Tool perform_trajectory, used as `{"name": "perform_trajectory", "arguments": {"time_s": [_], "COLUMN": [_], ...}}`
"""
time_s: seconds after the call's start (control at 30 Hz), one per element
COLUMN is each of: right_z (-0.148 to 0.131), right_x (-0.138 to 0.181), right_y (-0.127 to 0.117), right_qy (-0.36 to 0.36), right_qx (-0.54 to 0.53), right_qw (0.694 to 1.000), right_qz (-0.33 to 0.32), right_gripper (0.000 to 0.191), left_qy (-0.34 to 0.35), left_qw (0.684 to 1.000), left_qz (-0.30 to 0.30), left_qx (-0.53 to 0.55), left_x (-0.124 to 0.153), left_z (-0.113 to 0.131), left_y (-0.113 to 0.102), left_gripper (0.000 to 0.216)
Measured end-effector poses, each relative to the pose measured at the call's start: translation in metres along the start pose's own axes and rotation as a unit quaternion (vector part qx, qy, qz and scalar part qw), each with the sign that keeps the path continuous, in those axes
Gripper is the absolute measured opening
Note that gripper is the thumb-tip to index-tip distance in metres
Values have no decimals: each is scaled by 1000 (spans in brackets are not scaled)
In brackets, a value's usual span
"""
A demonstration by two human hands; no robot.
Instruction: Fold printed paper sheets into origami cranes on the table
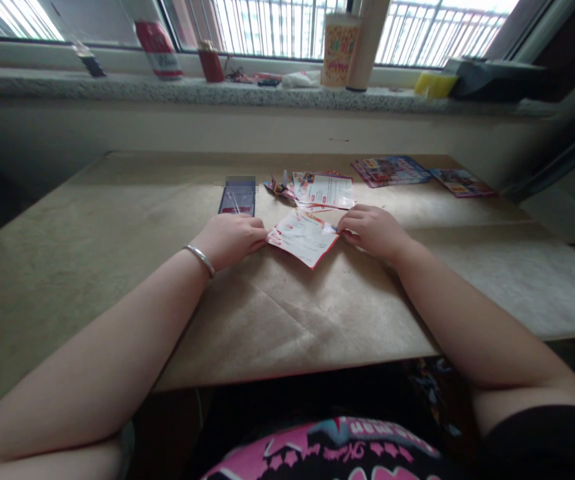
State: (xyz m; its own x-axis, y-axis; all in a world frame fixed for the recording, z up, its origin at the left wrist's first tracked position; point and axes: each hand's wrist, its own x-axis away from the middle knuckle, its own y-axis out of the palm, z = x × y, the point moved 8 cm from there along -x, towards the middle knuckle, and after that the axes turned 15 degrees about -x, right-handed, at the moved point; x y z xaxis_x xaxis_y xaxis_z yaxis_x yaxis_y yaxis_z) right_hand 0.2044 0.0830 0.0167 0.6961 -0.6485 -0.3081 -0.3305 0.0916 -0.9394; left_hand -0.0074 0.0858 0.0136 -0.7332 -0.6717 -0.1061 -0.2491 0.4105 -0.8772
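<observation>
A white printed paper sheet (306, 241) with red edges lies at a slant on the table, one corner towards me. My left hand (230, 239), a silver bangle on its wrist, has its fingers closed on the sheet's left corner. At the opposite corner, the fingers of my right hand (375, 231) pinch the paper. Just beyond my left hand is a phone (238, 195), partly covered by that hand. Behind the sheet lie another printed sheet (325, 191) and a small crumpled or folded colourful paper piece (281, 189).
Colourful printed leaflets (391, 171) are stacked at the table's back right, with another leaflet (462, 182) beside them. On the stone windowsill (247, 95) stand a red-and-white can (158, 50), a patterned cup (340, 52) and a yellow item (435, 85). The table's front edge is near my body.
</observation>
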Motion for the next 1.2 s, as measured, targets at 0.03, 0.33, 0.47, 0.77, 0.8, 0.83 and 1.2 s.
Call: {"name": "perform_trajectory", "arguments": {"time_s": [0.03,0.33,0.47,0.77,0.8,0.83,1.2], "right_z": [2,19,21,23,23,24,34], "right_x": [0,4,3,-3,-4,-5,0], "right_y": [2,6,8,17,17,18,19], "right_qy": [8,89,122,231,237,242,289], "right_qx": [0,-108,-136,-80,-67,-55,-66], "right_qw": [1000,990,982,969,968,968,955], "right_qz": [-8,19,42,43,42,40,29], "right_gripper": [21,15,12,35,37,38,29], "left_qy": [-2,-56,-97,-224,-226,-223,-189], "left_qw": [1000,995,987,966,967,970,979], "left_qz": [0,-52,-62,-58,-52,-44,-74], "left_qx": [7,65,108,117,103,90,30], "left_x": [0,-2,-1,-5,-6,-6,-8], "left_z": [-1,-12,-17,-22,-21,-20,-13], "left_y": [0,10,12,22,21,20,13], "left_gripper": [37,34,34,44,44,44,43]}}
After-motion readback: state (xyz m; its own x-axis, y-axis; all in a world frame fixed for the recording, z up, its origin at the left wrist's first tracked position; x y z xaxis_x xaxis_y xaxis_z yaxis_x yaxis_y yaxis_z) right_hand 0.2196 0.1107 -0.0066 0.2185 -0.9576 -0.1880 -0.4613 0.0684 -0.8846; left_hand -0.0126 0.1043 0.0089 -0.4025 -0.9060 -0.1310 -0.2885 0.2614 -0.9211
